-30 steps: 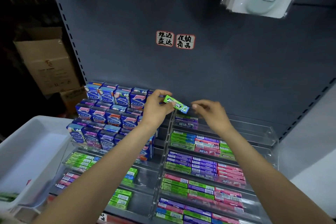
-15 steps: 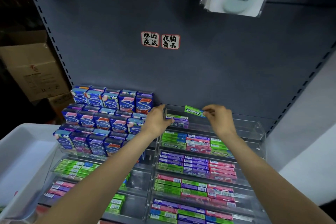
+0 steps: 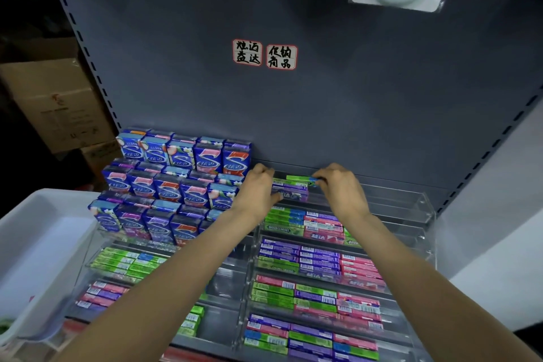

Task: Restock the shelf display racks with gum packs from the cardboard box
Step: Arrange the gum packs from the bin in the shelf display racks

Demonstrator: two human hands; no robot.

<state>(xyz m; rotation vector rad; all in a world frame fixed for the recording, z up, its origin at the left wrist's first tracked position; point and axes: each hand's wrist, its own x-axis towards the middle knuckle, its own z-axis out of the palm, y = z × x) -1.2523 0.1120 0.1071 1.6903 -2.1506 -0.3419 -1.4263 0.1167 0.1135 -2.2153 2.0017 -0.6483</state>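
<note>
Fingers of the right hand [image 3: 342, 189] pinch a slim green gum pack [image 3: 298, 178] over the clear acrylic rack's [image 3: 423, 210] top tier. The left hand [image 3: 258, 188] grips the purple packs [image 3: 289, 191] there; a careless drop could land the pack crooked or knock them askew.

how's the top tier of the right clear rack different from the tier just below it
The top tier holds only a few purple packs at its left end, with the green pack going in above them; the rest of it is bare. The tier below holds more: green, pink and purple packs in several stacks. Both hands work at the top tier; none touch the one below. Both are clear plastic troughs holding flat stick packs.
</note>
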